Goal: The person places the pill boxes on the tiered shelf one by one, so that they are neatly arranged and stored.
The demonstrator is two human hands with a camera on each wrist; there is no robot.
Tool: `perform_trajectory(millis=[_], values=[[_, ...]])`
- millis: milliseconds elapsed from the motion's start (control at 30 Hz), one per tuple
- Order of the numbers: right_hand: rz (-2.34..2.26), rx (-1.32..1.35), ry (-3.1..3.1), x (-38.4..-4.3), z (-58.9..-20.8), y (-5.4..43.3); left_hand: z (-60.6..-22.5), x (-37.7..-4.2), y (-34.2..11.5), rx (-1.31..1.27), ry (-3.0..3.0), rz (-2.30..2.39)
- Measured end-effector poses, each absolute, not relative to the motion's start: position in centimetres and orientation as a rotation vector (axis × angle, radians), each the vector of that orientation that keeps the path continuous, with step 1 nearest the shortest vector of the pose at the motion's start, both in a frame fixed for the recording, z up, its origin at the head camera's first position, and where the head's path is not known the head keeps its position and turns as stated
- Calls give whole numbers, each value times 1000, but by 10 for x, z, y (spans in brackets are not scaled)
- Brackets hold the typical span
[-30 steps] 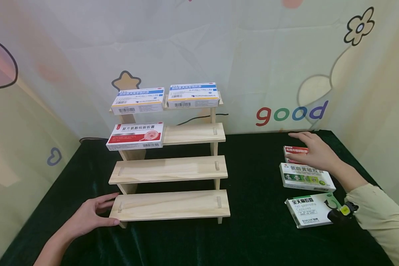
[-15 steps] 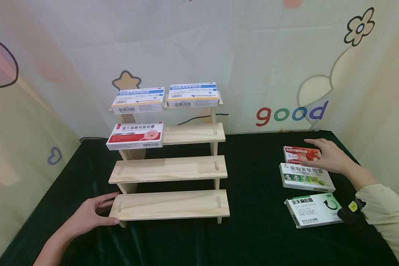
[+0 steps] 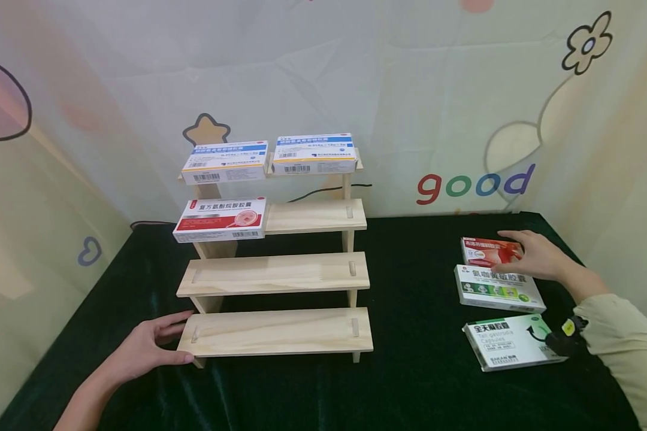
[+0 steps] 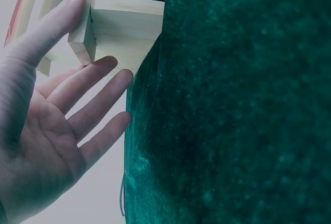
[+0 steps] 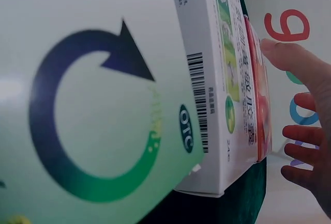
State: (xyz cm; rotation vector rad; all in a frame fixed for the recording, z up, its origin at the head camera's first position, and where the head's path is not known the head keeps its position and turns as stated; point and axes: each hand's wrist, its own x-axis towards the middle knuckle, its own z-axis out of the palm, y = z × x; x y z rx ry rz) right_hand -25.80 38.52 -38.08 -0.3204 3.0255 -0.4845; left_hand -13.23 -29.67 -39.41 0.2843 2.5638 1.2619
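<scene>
Drawn toward the right since a second ago, the right hand (image 3: 541, 260) now leaves more of the small red box (image 3: 482, 254) bare. That box lies at the far end of a row on the dark green cloth (image 3: 410, 383), with the hand over its right part, thumb and fingers spread apart; whether they touch it I cannot tell. From the right wrist, the fingers show separately, gently bent and gripping nothing.

Just in front lies the white box with a green picture strip (image 3: 498, 293); nearest is the green-and-white box (image 3: 509, 344), whose OTC mark shows only from the right wrist.

Well to the left, the left hand (image 3: 140, 353) pinches the end of the lowest shelf of the wooden stand (image 3: 272, 272) between thumb and forefinger. Its wrist view reveals the palm and the other fingers, loosely extended. Two blue-striped boxes (image 3: 225, 161) (image 3: 314, 154) sit on the top shelf, and a red-banded box (image 3: 221, 220) on the left of the next one down.
</scene>
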Motion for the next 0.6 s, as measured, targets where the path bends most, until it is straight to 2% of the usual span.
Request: perform_trajectory(millis=[600], values=[[-454,-264,2973,-270,-393,395,-394,-133,-297,267,2566,1257]])
